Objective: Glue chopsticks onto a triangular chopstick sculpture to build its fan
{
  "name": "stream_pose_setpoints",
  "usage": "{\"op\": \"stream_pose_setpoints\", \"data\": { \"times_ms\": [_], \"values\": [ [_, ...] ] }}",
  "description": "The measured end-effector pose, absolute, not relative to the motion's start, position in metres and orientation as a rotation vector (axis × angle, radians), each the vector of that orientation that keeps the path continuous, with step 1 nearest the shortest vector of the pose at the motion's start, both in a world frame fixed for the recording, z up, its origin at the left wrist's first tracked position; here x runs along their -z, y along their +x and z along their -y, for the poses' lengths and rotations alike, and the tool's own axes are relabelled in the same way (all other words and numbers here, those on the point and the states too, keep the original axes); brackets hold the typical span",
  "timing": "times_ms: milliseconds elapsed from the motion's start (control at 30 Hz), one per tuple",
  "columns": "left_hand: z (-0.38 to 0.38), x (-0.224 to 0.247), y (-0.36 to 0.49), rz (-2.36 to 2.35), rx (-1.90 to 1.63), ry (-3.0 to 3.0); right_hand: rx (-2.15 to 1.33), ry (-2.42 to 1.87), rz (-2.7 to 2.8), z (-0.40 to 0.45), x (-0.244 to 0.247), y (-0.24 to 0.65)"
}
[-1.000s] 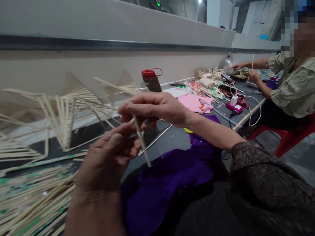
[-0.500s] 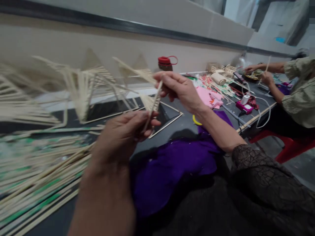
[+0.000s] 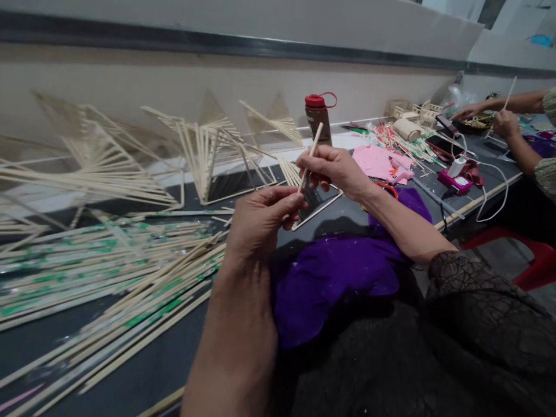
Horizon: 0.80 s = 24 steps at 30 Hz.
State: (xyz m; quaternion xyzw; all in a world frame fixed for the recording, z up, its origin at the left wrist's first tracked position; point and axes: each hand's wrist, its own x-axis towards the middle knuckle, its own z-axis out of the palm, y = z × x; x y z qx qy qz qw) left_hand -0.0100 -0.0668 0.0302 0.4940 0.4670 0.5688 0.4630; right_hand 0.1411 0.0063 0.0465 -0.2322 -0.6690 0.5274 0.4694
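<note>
Between my two hands is a thin pale wooden stick (image 3: 318, 138), held at a slant above the table. My left hand (image 3: 271, 217) pinches its lower end between thumb and fingers. Higher up, my right hand (image 3: 332, 168) grips the same stick, and its top end pokes out above the fingers. Just behind my hands stands a framework of thin sticks (image 3: 289, 171), partly hidden by them. Larger stick frameworks (image 3: 208, 156) fan out to the left along the wall. A purple cloth (image 3: 334, 284) lies below my hands.
Bundles of long sticks in green-printed wrappers (image 3: 143, 272) cover the table's left. A dark bottle with a red cap (image 3: 316, 110) stands by the wall. Farther right are a pink cloth (image 3: 377, 164), a phone (image 3: 443, 146), a magenta box (image 3: 455, 182) and another person's hands (image 3: 506, 123).
The view has swung left, so everything sits farther right in the picture and looks sharper. Both hands remain on the stick, which now shows more clearly above my right fingers.
</note>
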Motion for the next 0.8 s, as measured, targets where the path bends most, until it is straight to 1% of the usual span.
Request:
{"op": "stream_pose_setpoints", "data": {
  "times_ms": [100, 233, 433, 667, 800],
  "values": [
    [0.068, -0.031, -0.01, -1.143, -1.359, 1.184, -1.363, -0.534, 1.658, -0.006, -0.042, 0.138],
    [0.067, -0.031, -0.013, -1.096, -1.278, 1.149, -1.376, -0.567, 1.548, -0.008, -0.043, 0.144],
    [0.061, -0.025, -0.015, -1.021, -1.271, 1.07, -1.384, -0.614, 1.43, -0.017, -0.04, 0.149],
    [0.063, -0.021, -0.016, -1.053, -1.212, 1.129, -1.326, -0.607, 1.498, -0.01, -0.041, 0.148],
    [0.064, -0.024, -0.017, -1.068, -1.237, 1.142, -1.261, -0.594, 1.43, -0.015, -0.042, 0.153]
  ]
}}
